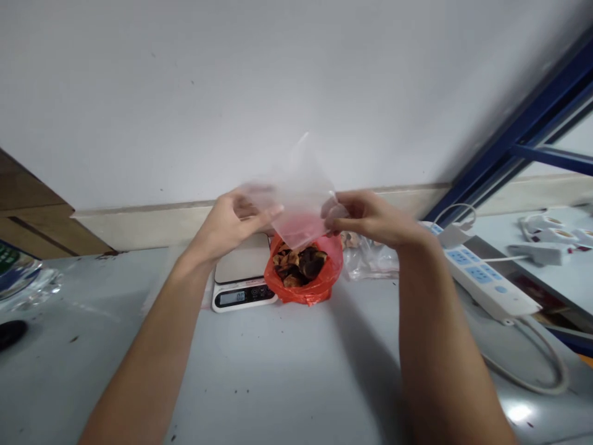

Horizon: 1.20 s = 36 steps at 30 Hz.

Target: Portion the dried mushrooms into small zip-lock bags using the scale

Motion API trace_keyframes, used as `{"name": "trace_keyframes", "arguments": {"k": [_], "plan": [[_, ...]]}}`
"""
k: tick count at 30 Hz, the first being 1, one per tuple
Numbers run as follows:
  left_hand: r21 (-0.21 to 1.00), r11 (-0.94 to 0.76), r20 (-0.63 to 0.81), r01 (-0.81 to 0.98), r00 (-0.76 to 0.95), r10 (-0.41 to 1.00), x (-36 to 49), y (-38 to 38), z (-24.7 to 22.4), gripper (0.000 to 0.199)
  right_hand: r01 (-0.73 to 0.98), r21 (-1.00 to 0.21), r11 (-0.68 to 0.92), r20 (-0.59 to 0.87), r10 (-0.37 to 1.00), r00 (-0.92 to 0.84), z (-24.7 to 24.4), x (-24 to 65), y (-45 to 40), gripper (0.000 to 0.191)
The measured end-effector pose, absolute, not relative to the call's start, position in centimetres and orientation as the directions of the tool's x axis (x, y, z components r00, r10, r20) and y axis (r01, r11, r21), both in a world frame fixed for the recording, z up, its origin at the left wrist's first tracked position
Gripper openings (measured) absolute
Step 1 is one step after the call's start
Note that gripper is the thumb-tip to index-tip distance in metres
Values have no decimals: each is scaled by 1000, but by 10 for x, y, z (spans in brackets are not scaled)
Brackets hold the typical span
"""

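A clear plastic bag [301,198] hangs in the air between my two hands, somewhat blurred. My left hand [245,216] grips its left side, the fingers partly behind the film. At the right edge, my right hand [354,215] pinches the same bag. Below it stands an open red plastic bag [303,295] holding dried brown pieces [299,264]. Directly left of the red bag is a white digital scale [243,272], its display reading what looks like 0.0, with its platform partly hidden by my left hand.
Filled clear bags [370,256] lie behind my right wrist. A white power strip [491,281] with a looping cable is at the right, by a blue frame [523,130]. A large clear bottle [23,275] is at the far left, near a black round object [12,334].
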<state>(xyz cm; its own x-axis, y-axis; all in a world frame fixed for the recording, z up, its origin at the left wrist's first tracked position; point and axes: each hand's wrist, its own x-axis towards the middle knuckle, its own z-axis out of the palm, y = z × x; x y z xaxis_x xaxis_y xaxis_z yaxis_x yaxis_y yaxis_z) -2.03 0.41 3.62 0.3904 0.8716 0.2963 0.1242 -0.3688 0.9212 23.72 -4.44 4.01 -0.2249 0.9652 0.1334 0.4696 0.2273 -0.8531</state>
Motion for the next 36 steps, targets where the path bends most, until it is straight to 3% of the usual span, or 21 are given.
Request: {"name": "trace_keyframes", "arguments": {"k": [3, 6, 9, 13, 18, 23, 26, 32, 36], "plan": [[923, -376, 340, 79, 288, 895, -26, 9, 36, 56, 522, -823, 222, 101, 963, -251, 43, 237, -47, 21], [935, -343, 309, 93, 267, 913, -29, 11, 37, 48, 548, -806, 225, 110, 966, -235, 42, 237, -47, 24], [949, -314, 299, 13, 274, 914, -29, 11, 38, 37, 448, -869, 210, 151, 975, -165, 38, 236, -44, 32], [959, -254, 279, -125, 265, 923, -31, 10, 42, 41, 226, -941, 251, 238, 968, -81, 32, 230, -38, 43], [947, -321, 309, 28, 202, 929, -36, 11, 45, 33, 168, -934, 315, 332, 939, 88, 31, 219, -34, 39], [920, -389, 391, -45, 94, 915, -41, 14, 45, 33, 183, -941, 284, 288, 958, -3, 32, 214, -34, 55], [946, -321, 324, -45, 184, 928, -52, 15, 48, 39, 175, -935, 309, 330, 939, 101, 33, 207, -32, 38], [966, -257, 241, 18, 290, 926, -94, 17, 51, 46, 130, -920, 369, 389, 900, 195, 35, 167, -28, 24], [968, -214, 187, 131, 191, 964, -132, 18, 49, 49, 223, -856, 466, 513, 820, 254, 32, 125, -23, 11]]}}
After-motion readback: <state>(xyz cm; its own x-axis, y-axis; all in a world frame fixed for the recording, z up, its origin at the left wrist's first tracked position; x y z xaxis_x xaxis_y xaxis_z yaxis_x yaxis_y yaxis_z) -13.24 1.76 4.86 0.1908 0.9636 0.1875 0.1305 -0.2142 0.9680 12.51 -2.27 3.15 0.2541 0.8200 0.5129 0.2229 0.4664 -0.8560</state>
